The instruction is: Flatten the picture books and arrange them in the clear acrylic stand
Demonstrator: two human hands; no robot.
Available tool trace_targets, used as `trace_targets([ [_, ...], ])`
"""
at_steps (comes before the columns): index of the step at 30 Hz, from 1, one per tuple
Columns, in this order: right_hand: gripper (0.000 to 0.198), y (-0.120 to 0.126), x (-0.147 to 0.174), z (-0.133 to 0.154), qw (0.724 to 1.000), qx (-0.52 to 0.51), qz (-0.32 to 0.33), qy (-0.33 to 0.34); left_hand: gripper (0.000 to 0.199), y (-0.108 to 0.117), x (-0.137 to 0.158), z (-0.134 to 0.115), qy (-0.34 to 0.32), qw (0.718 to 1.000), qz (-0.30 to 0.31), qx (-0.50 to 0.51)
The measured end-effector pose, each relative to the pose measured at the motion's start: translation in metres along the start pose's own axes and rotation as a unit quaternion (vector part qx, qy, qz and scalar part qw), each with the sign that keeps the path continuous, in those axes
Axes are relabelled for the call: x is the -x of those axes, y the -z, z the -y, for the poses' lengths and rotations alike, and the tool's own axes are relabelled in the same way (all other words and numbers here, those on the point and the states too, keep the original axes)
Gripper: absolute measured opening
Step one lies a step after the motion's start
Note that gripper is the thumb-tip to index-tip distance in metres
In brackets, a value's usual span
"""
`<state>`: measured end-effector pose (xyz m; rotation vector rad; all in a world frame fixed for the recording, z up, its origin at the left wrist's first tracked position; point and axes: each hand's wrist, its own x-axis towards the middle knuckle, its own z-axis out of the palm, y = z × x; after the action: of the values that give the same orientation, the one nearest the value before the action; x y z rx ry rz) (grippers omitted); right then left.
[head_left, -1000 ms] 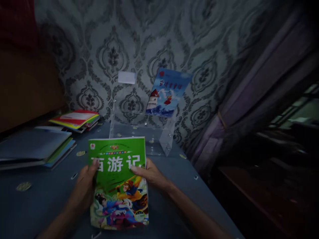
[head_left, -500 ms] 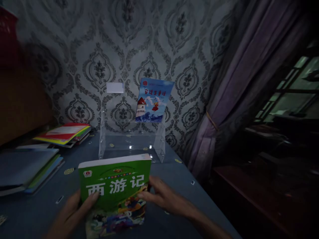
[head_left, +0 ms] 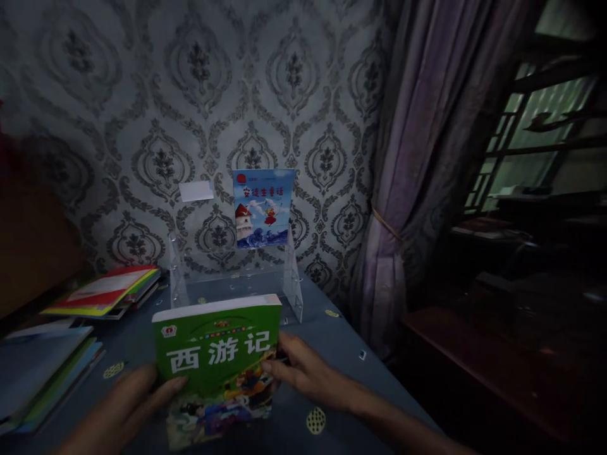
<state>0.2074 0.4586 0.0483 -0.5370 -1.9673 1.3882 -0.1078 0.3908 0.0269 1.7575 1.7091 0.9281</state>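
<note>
A green paperback book (head_left: 215, 373) with large white Chinese characters and a colourful picture is held up in front of me, cover toward me. My left hand (head_left: 130, 398) grips its left edge, thumb on the cover and fingers behind. On the opposite edge, my right hand (head_left: 303, 370) has its thumb across the front; its other fingers are partly hidden by the book. Beyond it stands a clear acrylic rack (head_left: 294, 284) with stepped sides. A blue book (head_left: 263, 212) with a red-roofed tower on the cover rests upright at the rack's upper right.
Stacked books with a red and yellow one on top (head_left: 107, 291) lie at the left. Nearer me is another stack with a blue cover (head_left: 42, 366). A white card (head_left: 196, 191) shows above the rack's left side. A purple curtain (head_left: 386, 272) hangs beyond the table's right edge.
The view has shifted, so the rack, blue book and stacks appear lower and further left. Both hands still hold the green book, which stays nearly in the same place in view.
</note>
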Motion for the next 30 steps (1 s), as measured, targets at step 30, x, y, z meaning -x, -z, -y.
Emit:
trace_targets([
  [30, 0.046, 0.151, -0.094, 0.095, 0.954, 0.150, -0.131, 0.226, 0.046, 0.047, -0.146, -0.191, -0.265, 0.953, -0.143, -0.022],
])
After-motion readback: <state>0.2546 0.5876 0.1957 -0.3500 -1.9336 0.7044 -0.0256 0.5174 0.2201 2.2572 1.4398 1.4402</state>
